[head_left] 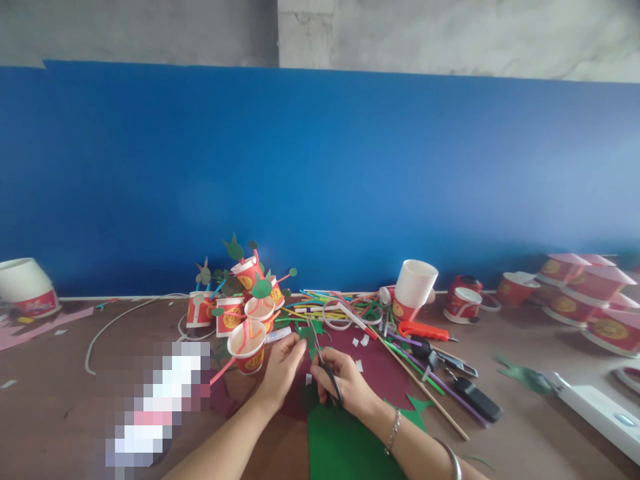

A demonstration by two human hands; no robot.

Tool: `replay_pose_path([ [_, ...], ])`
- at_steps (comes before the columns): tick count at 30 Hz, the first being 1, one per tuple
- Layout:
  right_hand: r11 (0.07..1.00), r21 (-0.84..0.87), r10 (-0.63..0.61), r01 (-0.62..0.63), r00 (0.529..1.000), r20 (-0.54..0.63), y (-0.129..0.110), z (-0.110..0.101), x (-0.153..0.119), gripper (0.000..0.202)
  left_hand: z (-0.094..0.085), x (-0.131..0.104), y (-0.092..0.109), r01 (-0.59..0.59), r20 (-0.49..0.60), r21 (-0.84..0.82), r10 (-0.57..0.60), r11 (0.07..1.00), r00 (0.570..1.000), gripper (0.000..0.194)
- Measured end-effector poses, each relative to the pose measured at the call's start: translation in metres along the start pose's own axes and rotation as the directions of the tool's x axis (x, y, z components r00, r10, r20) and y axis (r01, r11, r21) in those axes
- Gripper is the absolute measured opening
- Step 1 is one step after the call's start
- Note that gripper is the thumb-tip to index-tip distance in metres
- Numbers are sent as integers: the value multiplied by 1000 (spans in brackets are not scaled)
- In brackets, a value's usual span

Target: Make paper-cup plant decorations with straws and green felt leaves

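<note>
My right hand (347,383) grips a pair of black-handled scissors (331,381), its blades pointing away from me. My left hand (285,367) is closed, thumb and finger pinching a small piece of green paper (309,335) beside the blades. Whether the blades touch that paper cannot be made out. Below my right hand lies a larger sheet of green paper (345,443), partly over a dark red sheet (385,360). Just left of my left hand stands a red-and-white paper cup (249,350) with a pink straw.
More decorated paper cups (230,317) with green cut-outs stand behind. Ahead lies a heap of coloured straws (310,303). To the right are an orange utility knife (425,330), a wooden stick (425,390), keys (475,397), a white box (605,413) and stacked cups (607,330). A blue panel (320,180) closes the back.
</note>
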State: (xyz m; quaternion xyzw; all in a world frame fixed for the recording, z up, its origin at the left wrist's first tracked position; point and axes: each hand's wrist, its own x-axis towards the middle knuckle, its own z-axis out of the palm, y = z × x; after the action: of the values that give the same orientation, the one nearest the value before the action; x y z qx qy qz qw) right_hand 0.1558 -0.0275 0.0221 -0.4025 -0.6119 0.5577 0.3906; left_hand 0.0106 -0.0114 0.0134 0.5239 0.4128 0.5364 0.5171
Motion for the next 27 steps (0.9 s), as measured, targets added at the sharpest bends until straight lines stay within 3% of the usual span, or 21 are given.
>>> replay_pose_path([
  [16, 1000, -20, 16, -16, 1000, -10, -4, -1, 0, 29, -2, 1, -3, -17, 12, 14, 17, 1000, 1000, 32],
  [27, 999, -21, 32, -32, 999, -5, -4, -1, -1, 32, -1, 1, -1, -15, -49, 33, 16, 999, 999, 36],
])
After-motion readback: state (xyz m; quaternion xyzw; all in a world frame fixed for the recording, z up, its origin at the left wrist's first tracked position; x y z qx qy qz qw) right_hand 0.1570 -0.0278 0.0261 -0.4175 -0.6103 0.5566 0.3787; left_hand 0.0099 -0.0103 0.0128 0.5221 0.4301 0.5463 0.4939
